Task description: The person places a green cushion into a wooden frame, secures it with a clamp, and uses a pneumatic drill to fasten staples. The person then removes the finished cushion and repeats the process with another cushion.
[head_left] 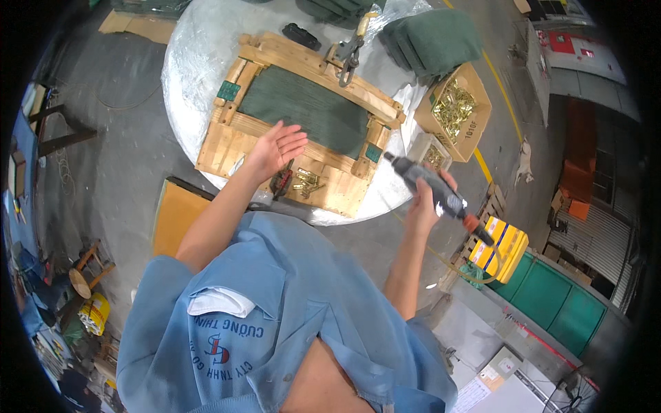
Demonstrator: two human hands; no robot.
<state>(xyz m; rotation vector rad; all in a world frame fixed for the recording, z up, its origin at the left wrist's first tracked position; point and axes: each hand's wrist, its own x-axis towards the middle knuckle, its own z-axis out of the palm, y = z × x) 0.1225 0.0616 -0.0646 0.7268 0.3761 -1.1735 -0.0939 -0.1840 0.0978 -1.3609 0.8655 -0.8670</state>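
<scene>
My left hand (279, 148) is held over the front part of a wooden jig (213, 155), palm up, its fingers stretched out and holding nothing. A dark green panel (303, 107) lies framed in the jig, just beyond those fingers. My right hand (428, 199) grips a grey and black power screwdriver (441, 195), whose tip points to the far left, toward the jig's right corner. Several brass-coloured metal fittings (307, 184) lie loose on the jig's near board. A red and black tool or clamp (281, 183) sits beside them, partly hidden by my left wrist.
The jig rests on a round table (182, 89) wrapped in clear film. A toggle clamp (348, 58) stands on its far rail. Right of it are stacked green panels (434, 41), a cardboard box (475, 131) of brass fittings and a clear tub (428, 148). A cord (458, 272) trails from the screwdriver.
</scene>
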